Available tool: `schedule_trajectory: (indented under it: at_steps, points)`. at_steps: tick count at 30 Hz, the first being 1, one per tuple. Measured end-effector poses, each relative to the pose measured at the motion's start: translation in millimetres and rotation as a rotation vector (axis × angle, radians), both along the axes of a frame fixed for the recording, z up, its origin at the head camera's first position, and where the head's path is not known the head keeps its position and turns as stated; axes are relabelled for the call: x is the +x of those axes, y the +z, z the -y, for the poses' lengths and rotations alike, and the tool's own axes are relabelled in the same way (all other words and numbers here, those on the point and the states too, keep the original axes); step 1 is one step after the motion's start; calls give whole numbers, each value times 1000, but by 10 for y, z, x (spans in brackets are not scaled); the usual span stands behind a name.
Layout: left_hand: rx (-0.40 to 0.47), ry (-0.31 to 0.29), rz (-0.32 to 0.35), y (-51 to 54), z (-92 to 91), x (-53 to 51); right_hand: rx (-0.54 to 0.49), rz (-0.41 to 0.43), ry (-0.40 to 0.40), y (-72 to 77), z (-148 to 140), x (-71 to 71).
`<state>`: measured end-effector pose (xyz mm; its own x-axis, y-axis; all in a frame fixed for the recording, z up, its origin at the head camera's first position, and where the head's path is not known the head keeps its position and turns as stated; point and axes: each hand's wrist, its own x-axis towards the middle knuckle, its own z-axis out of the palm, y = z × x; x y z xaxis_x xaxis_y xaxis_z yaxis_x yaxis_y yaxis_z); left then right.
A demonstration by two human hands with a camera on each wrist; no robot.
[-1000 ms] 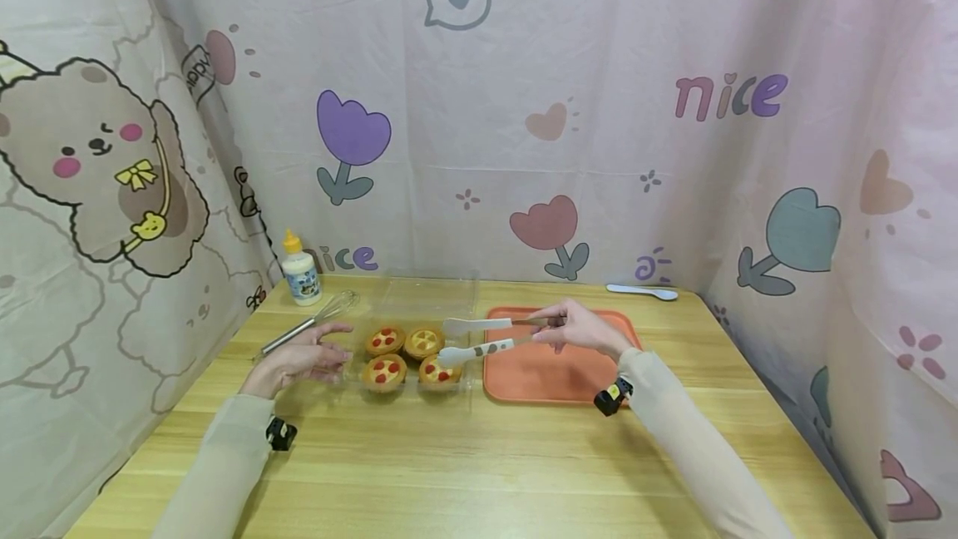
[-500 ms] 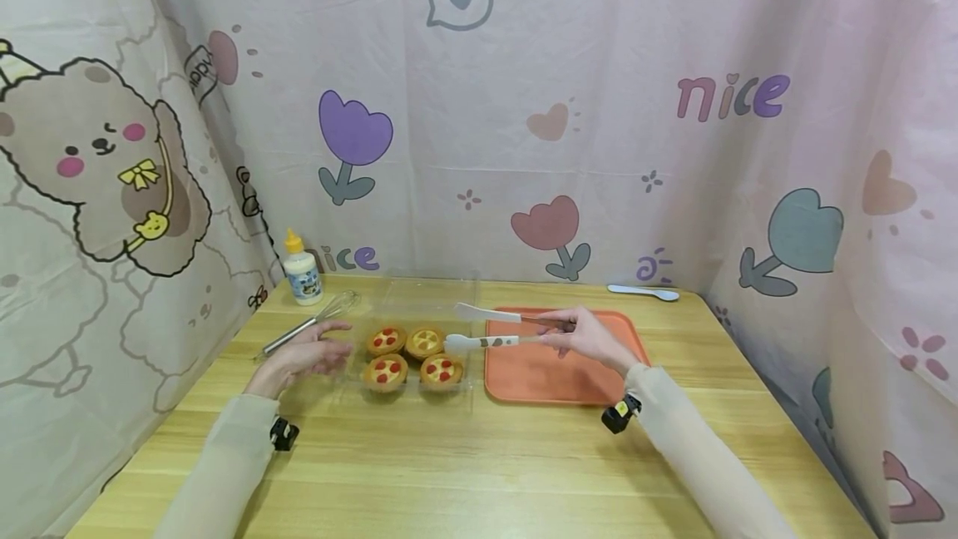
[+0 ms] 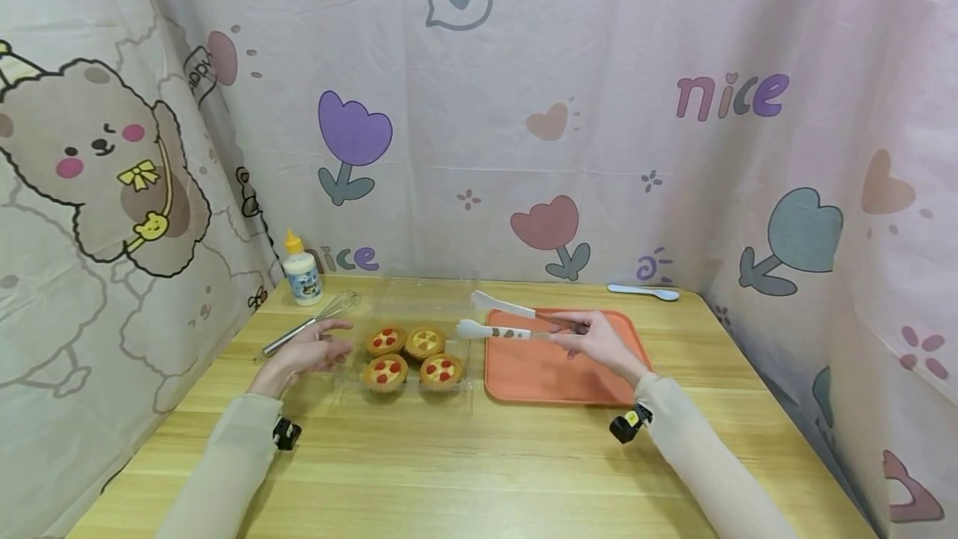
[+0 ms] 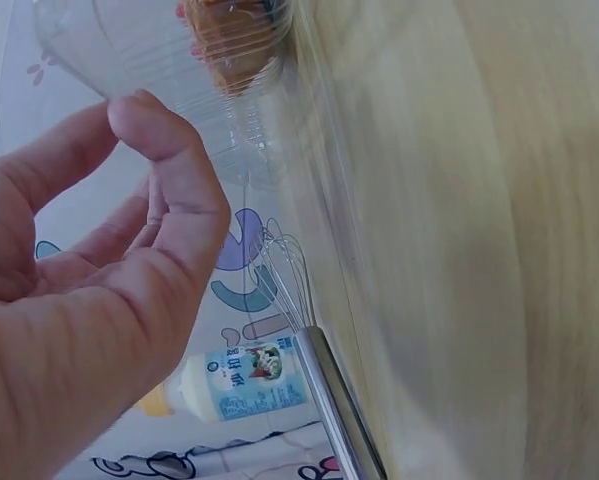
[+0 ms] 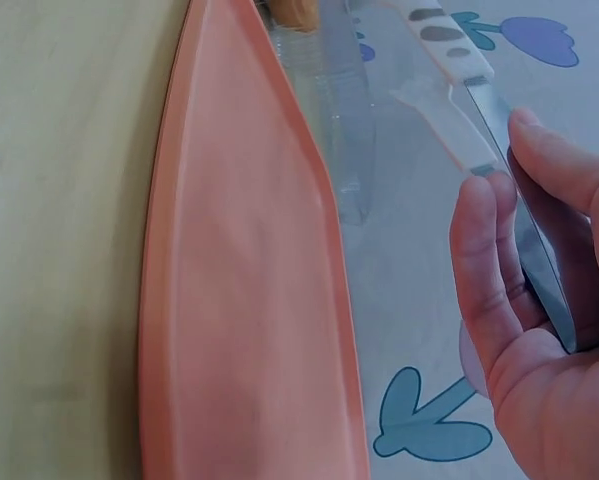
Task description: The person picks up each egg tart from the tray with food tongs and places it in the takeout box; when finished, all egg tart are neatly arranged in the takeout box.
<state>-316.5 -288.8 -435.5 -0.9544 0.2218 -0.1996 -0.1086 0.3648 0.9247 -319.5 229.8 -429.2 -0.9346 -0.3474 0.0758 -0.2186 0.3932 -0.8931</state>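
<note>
My right hand (image 3: 599, 339) holds a pair of tongs (image 3: 503, 333) with metal arms and white spotted tips. The tips stand apart with nothing between them, above the right part of the clear plastic container (image 3: 471, 389). Several egg tarts (image 3: 385, 373) with red or yellow toppings sit in that container, its lid raised at the back. At the container's left side, my left hand (image 3: 303, 356) pinches the edge between thumb and finger, as the left wrist view of the hand (image 4: 109, 250) suggests. In the right wrist view the hand (image 5: 549, 300) has its fingers around the metal arms.
An orange tray (image 3: 561, 377) lies right of the container. Left of it are a whisk (image 3: 310, 324) and a white squeeze bottle (image 3: 303, 273) with a yellow cap. A pale spoon (image 3: 644, 292) lies at the table's back right. Printed curtains surround the table (image 3: 479, 472).
My right hand has drawn the tongs up and to the right, from over the front right tart to above the gap by the tray. My left hand has hardly moved.
</note>
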Motion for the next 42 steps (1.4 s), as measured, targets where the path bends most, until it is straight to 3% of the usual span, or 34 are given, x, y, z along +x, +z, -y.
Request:
schedule_trajectory:
  at_steps: [7, 14, 20, 27, 32, 42]
  points:
    - [43, -9, 6, -2, 1, 10, -95, -15, -91, -12, -119, 44]
    - [66, -16, 2, -6, 9, 15, -127, -58, -200, -56, -313, 84]
    - [88, -15, -11, -26, 39, 16, -183, -48, -278, -13, -473, 189]
    - [105, -15, -9, -61, 67, 7, -216, -27, -402, -124, -694, 204]
    - [116, -16, -6, -77, 73, 11, -244, -8, -449, -142, -801, 270]
    - [130, -41, 0, -93, 78, 15, -301, -16, -463, -217, -989, 347]
